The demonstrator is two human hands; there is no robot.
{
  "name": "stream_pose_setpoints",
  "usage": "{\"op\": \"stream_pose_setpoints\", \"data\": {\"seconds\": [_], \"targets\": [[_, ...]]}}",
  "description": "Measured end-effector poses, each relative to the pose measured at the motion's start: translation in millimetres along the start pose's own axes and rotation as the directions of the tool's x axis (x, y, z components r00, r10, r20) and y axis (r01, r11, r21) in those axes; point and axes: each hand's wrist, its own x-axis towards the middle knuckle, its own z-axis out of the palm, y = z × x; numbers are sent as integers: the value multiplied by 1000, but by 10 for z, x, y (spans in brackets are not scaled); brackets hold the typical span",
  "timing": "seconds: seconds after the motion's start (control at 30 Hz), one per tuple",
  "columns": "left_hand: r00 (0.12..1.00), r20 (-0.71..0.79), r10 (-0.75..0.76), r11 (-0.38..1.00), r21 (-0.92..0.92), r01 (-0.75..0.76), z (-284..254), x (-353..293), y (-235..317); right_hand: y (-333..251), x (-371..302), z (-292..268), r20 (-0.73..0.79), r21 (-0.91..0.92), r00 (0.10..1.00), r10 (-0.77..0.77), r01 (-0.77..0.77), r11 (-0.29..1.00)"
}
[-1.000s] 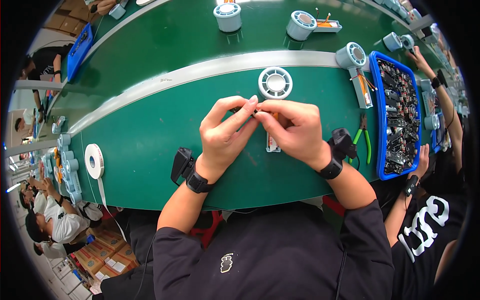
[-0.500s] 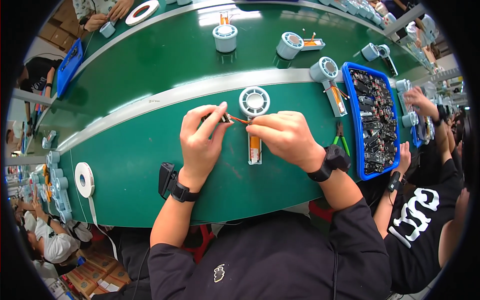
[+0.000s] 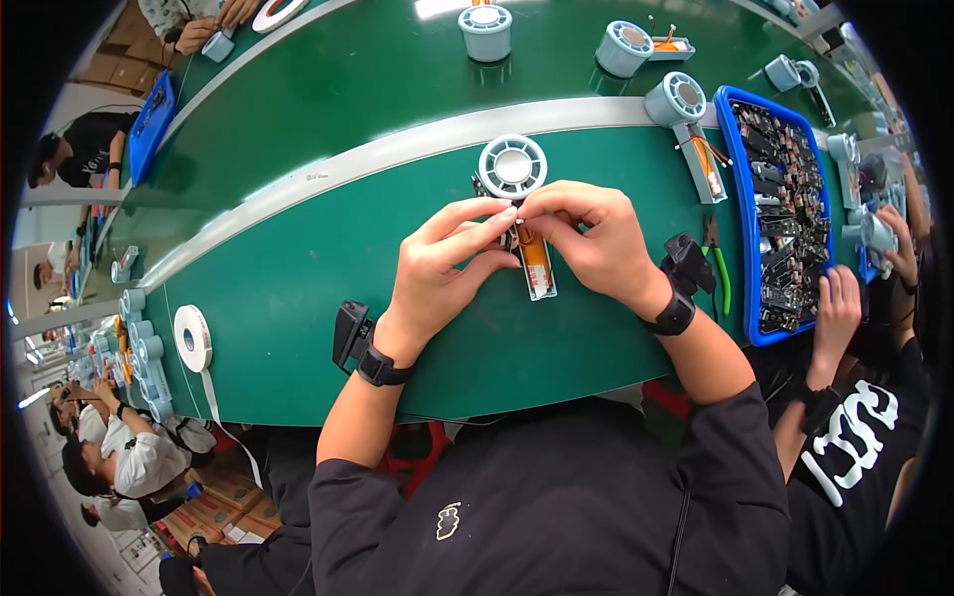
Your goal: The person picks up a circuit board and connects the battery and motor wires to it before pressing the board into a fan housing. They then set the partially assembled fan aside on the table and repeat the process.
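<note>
A pale blue handheld fan (image 3: pixel 513 167) lies on the table in front of me, its round grille facing up. Its open handle, toward me, holds an orange battery (image 3: pixel 537 266). My left hand (image 3: pixel 447 253) is closed in a pinch over the top of the handle; dark bits of a small circuit board show around its fingers. Against it, my right hand (image 3: pixel 596 238) pinches thin wires by a tiny white connector (image 3: pixel 520 223). The fingertips of both hands meet just below the fan head and hide most of the board and the wire ends.
Right of me stand green-handled cutters (image 3: pixel 720 263), another open fan (image 3: pixel 686 109) and a blue tray (image 3: pixel 737 238) full of dark circuit boards. More fans (image 3: pixel 485 35) stand beyond the pale strip. At left lies a white tape roll (image 3: pixel 193 338). A co-worker's hand (image 3: pixel 838 303) is near the tray.
My hands have come together over the fan handle, bringing the board and wires close to it. The whole view has shifted, so the table things appear farther right and higher.
</note>
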Motion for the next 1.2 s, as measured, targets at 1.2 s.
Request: {"op": "stream_pose_setpoints", "data": {"seconds": [1.2], "targets": [[981,-193,-36,999,21,40,115,-50,33,-95,-300,310,-139,210,970,202,-170,963]]}}
